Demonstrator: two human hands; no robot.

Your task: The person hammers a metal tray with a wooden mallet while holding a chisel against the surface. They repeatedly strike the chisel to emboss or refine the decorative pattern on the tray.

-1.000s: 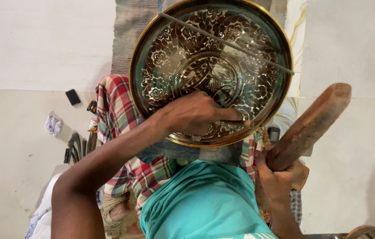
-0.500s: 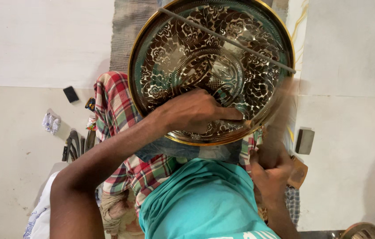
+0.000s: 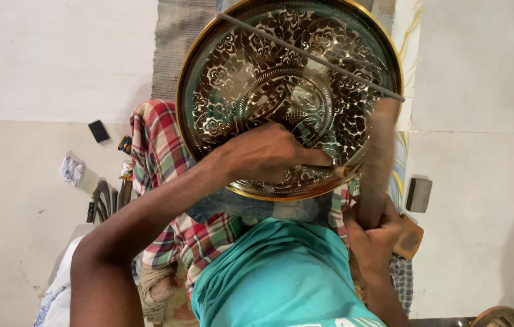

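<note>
Only the head view here, looking straight down. The big round engraved brass tray (image 3: 289, 97) sits tilted against the person's lap on the checked cloth (image 3: 160, 157), which probably cushions it and keeps it from sliding. The left hand (image 3: 269, 154) is pressed on the tray's lower part, its grip closed around a thin chisel-like tool (image 3: 336, 171) whose tip sits just beyond the fingertips on the metal, so the hand steadies the tray and the tool at once. The right hand (image 3: 373, 233) is just off the tray's lower right edge, grip wrapped tight around the base of a wooden mallet (image 3: 379, 157), which is blurred and standing up beside the tool's end, so it looks mid-swing. A thin metal rod (image 3: 311, 57) lies across the tray's top. Over on the floor (image 3: 20, 212), well to the left of the left hand, are some dark spare tools (image 3: 102, 201), a small black block (image 3: 98, 131) and crumpled paper (image 3: 71, 170); a grey block (image 3: 419, 194) sits just right of the mallet.
</note>
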